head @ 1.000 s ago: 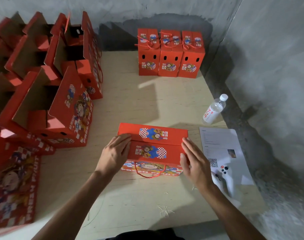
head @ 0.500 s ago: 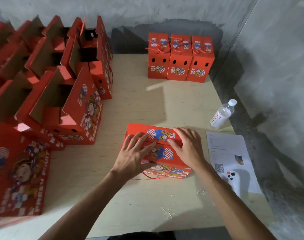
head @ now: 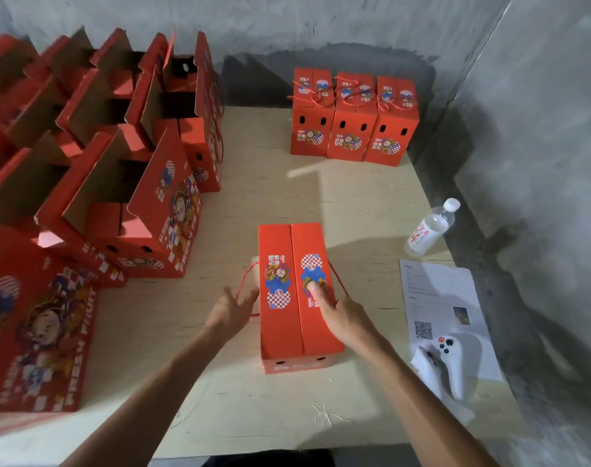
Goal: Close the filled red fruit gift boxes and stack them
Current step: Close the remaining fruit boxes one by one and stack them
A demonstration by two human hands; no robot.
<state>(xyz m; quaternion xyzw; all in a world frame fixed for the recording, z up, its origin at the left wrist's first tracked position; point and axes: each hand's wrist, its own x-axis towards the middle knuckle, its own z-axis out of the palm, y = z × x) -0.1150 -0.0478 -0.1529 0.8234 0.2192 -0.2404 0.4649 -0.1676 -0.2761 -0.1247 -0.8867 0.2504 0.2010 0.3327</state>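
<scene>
One closed red gift box (head: 295, 294) in the middle of the plywood table (head: 280, 197), long side running away from the camera, two top flaps meeting in a seam, one red cord handle on each side. Three more closed boxes (head: 353, 119) standing side by side at the far edge, touching each other, close to the wall. At least five open boxes (head: 129, 170) in a crowded cluster on the left, flaps up; exact number hard to count because of overlap. One flat red box panel (head: 34, 318) lying at near left. One water bottle (head: 430, 229), one printed sheet (head: 435, 298) and one white game controller (head: 452, 362) along the right edge.

Bare table between the middle box and the three far boxes; also bare at the near edge.

Left hand (head: 233, 311) just beside the box's left side, fingers spread and relaxed, at the left cord, holding nothing firmly as far as visible. Right hand (head: 341, 318) resting on the right top flap, thumb straight and pressing on the printed picture, other fingers reaching over the right edge near the cord.
</scene>
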